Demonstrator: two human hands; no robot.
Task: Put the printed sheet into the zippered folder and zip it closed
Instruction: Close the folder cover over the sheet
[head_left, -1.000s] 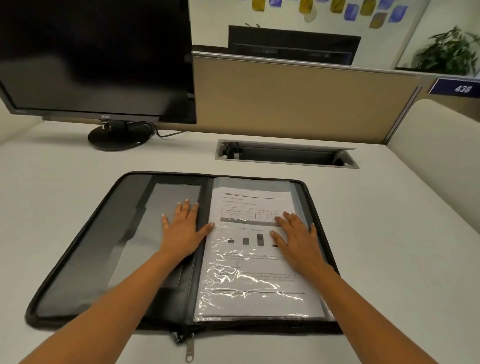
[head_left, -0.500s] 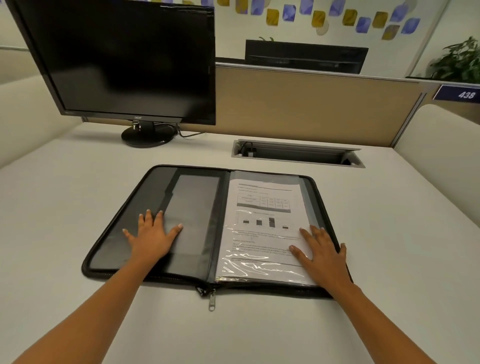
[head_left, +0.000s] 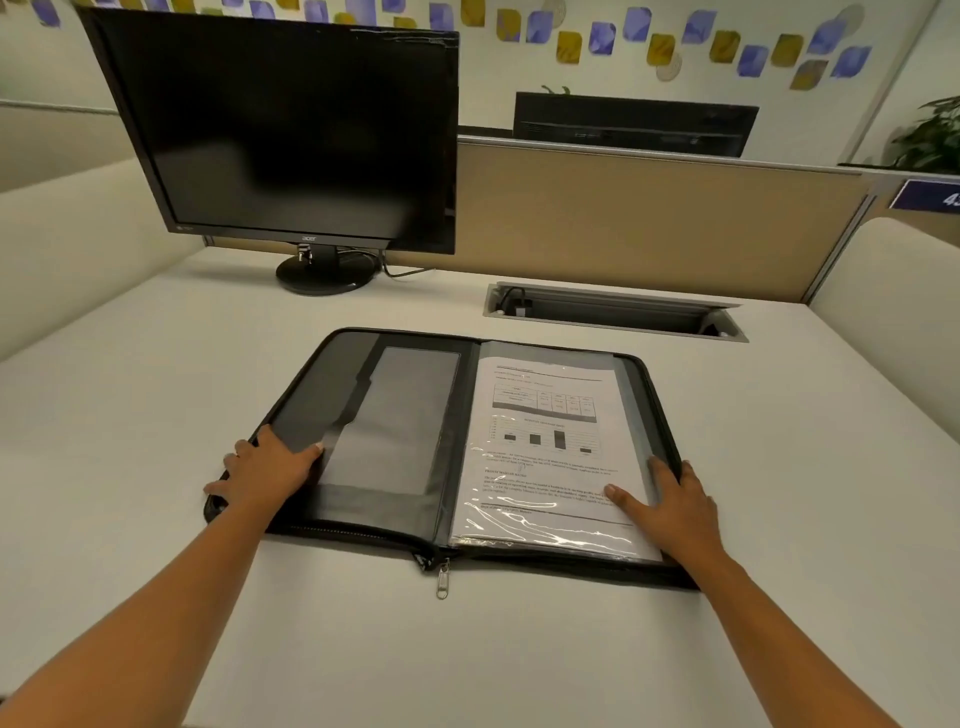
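A black zippered folder lies open flat on the desk. The printed sheet, with a table and a bar chart, sits under a clear plastic sleeve on the folder's right half. My left hand holds the folder's left outer edge, its thumb on the inner face and its fingers draped over the rim. Flat on the sleeve's lower right corner lies my right hand, fingers straight and reaching the folder's right rim. The zipper pull hangs at the near end of the spine.
A black monitor on a round stand is at the back left. An open cable tray is set into the white desk behind the folder. A tan partition closes the back, and padded side walls flank the desk.
Both hands slid outward from the folder's middle to its outer edges. The left hand now holds the left rim. The camera pulled back and tilted up.
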